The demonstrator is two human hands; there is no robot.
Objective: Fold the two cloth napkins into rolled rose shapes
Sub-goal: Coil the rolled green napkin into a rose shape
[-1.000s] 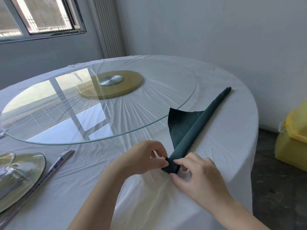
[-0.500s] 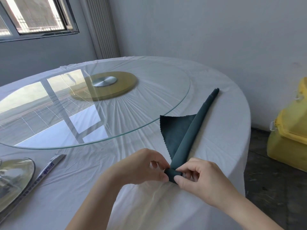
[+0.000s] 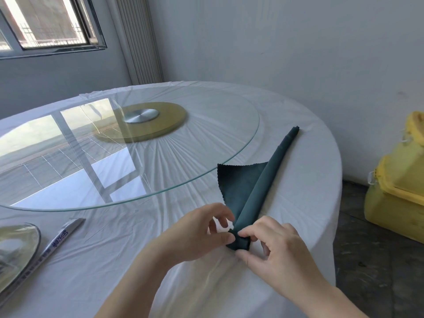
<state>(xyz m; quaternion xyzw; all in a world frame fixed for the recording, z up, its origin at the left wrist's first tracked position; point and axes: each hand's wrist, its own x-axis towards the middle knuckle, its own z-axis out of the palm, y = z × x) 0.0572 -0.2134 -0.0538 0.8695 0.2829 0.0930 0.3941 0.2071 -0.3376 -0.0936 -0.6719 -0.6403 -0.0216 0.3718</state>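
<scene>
From my seat I see both forearms reaching in from the near edge and meeting at the near right part of the round table, which is covered in a white cloth. The dark green napkin lies there as a long roll. It runs diagonally from the hands toward the far right, just beside the rim of the glass turntable. A triangular flap with a zigzag edge sticks out of the roll's left side.

My left hand comes in from the left, wrist low and fingers curled. Its thumb tip presses against the near end of the roll, and the index finger arches above it. My right hand comes from the right, back upward. Its index finger lies over the top of that same end and the thumb is tucked below. Both hands pinch the napkin's near end, which looks turned in on itself.

At the near left, a wrapped stick lies beside a glass plate. A yellow bin stands on the floor at the right.
</scene>
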